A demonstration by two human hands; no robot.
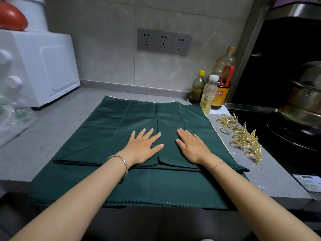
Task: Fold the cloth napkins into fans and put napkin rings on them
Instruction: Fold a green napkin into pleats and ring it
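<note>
Dark green cloth napkins (111, 122) with scalloped edges lie spread in layers on the grey counter; the lowest layer hangs over the front edge. On top lie two folded pieces side by side, with a seam running between them. My left hand (143, 145) lies flat, fingers straight, on the left piece. My right hand (191, 146) lies flat on the right piece. Several gold leaf-shaped napkin rings (243, 138) sit in a row on the counter to the right of the cloth.
A white appliance (43, 66) stands at the back left with a clear plastic bag (13, 119) in front of it. Three bottles (210, 91) stand at the back right. A black stove with steel pots (302, 105) fills the right side.
</note>
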